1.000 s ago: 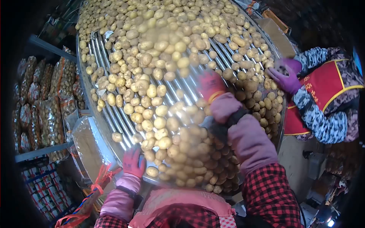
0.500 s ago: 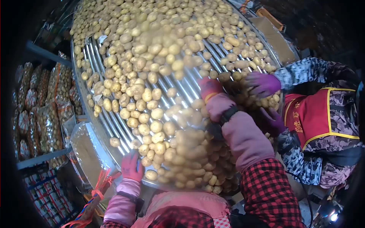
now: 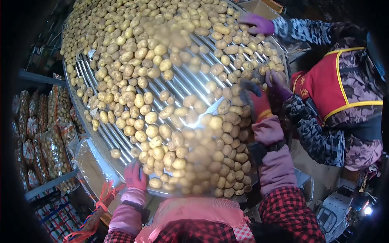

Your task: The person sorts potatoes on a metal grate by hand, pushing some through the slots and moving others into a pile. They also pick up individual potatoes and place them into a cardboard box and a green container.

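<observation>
Many potatoes (image 3: 156, 141) lie across a table of metal rollers (image 3: 172, 95). My left hand (image 3: 135, 175), in a pink glove, rests on the table's near left rim with its fingers stretched out, just left of the closest potatoes. My right hand (image 3: 259, 100), in a red glove with grey fingertips, is over the right side. Its fingers are extended beside a dense pile of potatoes (image 3: 233, 162), and I see nothing gripped in them. A smear on the lens blurs part of the pile.
A co-worker in a red apron (image 3: 320, 89) stands at the right. One purple-gloved hand (image 3: 259, 24) reaches over the far right potatoes, the other (image 3: 278, 84) is close to my right hand. Filled potato bags (image 3: 52, 150) stand on shelving at left; orange string (image 3: 106, 198) hangs nearby.
My right hand has moved right, off the bare rollers to the pile's edge. A co-worker's hand has reached toward the far side. The view has shifted; my left hand stays on the rim.
</observation>
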The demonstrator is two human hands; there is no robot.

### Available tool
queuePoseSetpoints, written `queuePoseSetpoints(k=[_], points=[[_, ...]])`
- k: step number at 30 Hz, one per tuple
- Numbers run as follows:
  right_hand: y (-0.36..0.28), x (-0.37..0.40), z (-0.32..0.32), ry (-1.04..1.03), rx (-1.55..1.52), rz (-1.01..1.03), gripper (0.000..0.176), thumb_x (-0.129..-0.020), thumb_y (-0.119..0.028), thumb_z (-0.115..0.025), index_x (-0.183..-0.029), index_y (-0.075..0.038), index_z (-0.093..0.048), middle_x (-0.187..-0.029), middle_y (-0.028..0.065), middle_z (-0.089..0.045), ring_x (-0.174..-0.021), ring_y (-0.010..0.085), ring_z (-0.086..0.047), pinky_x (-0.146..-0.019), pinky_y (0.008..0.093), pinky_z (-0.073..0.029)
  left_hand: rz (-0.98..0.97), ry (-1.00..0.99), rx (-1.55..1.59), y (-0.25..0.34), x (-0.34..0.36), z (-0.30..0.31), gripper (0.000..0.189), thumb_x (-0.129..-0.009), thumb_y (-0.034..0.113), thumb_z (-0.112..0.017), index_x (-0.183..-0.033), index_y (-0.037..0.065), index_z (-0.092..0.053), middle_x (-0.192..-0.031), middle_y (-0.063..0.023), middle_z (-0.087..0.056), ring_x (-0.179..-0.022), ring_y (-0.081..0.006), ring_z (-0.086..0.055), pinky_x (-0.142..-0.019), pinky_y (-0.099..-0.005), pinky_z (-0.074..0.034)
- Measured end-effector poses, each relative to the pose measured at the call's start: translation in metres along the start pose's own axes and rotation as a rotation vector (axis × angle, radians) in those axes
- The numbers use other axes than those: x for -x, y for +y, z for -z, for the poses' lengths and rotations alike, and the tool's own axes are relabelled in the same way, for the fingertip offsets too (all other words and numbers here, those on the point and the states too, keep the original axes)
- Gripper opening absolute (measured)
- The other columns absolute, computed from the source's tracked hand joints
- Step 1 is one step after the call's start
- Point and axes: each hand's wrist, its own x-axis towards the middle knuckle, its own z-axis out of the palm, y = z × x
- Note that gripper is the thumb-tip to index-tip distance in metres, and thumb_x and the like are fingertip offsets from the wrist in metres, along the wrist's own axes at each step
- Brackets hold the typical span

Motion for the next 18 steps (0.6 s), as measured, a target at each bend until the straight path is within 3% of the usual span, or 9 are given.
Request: queuePoseSetpoints(k=[1, 4, 5, 8, 9, 12, 15, 18], points=[[0.014, -0.012, -0.001, -0.004, 0.075, 0.107, 0.037, -0.091, -0.004, -0.058, -0.125, -0.010, -0.069, -0.122, 0.0090, -0.070, -0.109, 0.0278, -0.067, -0.093, 0.0399, -0.054, -0.014, 0.017, -0.009, 0.001, -0.001, -0.001, 0.051, -0.084, 0.017, -0.066, -0.134, 0.005, -0.059, -0.128, -0.0246, -0.057, -0.118, -0.0461, -0.053, -0.104, -0.0547, -0.041], [0.006, -0.036, -0.030, -0.053, 0.833, 0.680, 0.043, -0.084, -0.004, -0.059, -0.124, -0.016, -0.070, -0.119, 0.0095, -0.071, -0.106, 0.0303, -0.067, -0.092, 0.0420, -0.054, 0.025, -0.027, 0.025, 0.007, -0.005, 0.006, 0.052, -0.083, 0.016, -0.066, -0.133, 0.005, -0.059, -0.126, -0.0242, -0.057, -0.117, -0.0456, -0.053, -0.103, -0.0544, -0.041], [-0.001, -0.034, -0.044, -0.133, 0.897, 0.707, 0.045, -0.080, -0.005, -0.062, -0.121, -0.022, -0.070, -0.119, 0.0089, -0.070, -0.104, 0.0316, -0.066, -0.090, 0.0425, -0.054, 0.008, 0.008, 0.008, 0.006, -0.004, 0.003, 0.052, -0.083, 0.016, -0.067, -0.133, 0.005, -0.059, -0.124, -0.0238, -0.058, -0.116, -0.0452, -0.053, -0.102, -0.0540, -0.042], [-0.019, -0.019, -0.079, -0.385, 1.169, 0.575, 0.046, -0.083, -0.002, -0.060, -0.125, -0.020, -0.068, -0.118, 0.0111, -0.067, -0.109, 0.0317, -0.064, -0.095, 0.0432, -0.052, 0.032, -0.018, 0.025, 0.008, -0.004, 0.006, 0.052, -0.083, 0.017, -0.067, -0.133, 0.006, -0.060, -0.125, -0.0232, -0.058, -0.117, -0.0446, -0.053, -0.103, -0.0534, -0.042], [-0.033, -0.013, -0.088, -0.425, 1.239, 0.499, 0.045, -0.083, -0.006, -0.061, -0.124, -0.022, -0.068, -0.116, 0.0096, -0.067, -0.108, 0.0305, -0.064, -0.091, 0.0439, -0.053, 0.049, -0.022, 0.022, 0.009, -0.004, 0.006, 0.052, -0.083, 0.016, -0.067, -0.133, 0.007, -0.060, -0.128, -0.0221, -0.058, -0.119, -0.0440, -0.053, -0.104, -0.0529, -0.041], [0.004, -0.026, -0.082, -0.364, 1.144, 0.631, 0.047, -0.084, -0.005, -0.061, -0.129, -0.021, -0.066, -0.121, 0.0091, -0.068, -0.111, 0.0318, -0.065, -0.095, 0.0440, -0.053, 0.076, -0.026, 0.029, 0.011, -0.007, 0.009, 0.052, -0.084, 0.016, -0.065, -0.135, 0.009, -0.060, -0.133, -0.0193, -0.058, -0.120, -0.0421, -0.053, -0.106, -0.0516, -0.041], [0.006, -0.032, -0.091, -0.392, 1.015, 0.459, 0.049, -0.086, -0.004, -0.059, -0.133, -0.018, -0.064, -0.127, 0.0104, -0.067, -0.113, 0.0324, -0.065, -0.099, 0.0434, -0.052, 0.090, -0.009, 0.023, 0.009, -0.004, 0.009, 0.052, -0.083, 0.015, -0.066, -0.135, 0.010, -0.061, -0.130, -0.0187, -0.059, -0.120, -0.0419, -0.053, -0.106, -0.0506, -0.042], [0.001, -0.034, -0.120, -0.386, 0.636, 0.348, 0.049, -0.088, -0.004, -0.057, -0.136, -0.015, -0.062, -0.131, 0.0121, -0.066, -0.115, 0.0322, -0.066, -0.102, 0.0422, -0.050, 0.105, -0.012, 0.039, 0.007, -0.004, 0.009, 0.054, -0.082, 0.017, -0.069, -0.136, 0.010, -0.060, -0.131, -0.0185, -0.059, -0.121, -0.0420, -0.053, -0.108, -0.0510, -0.041]])
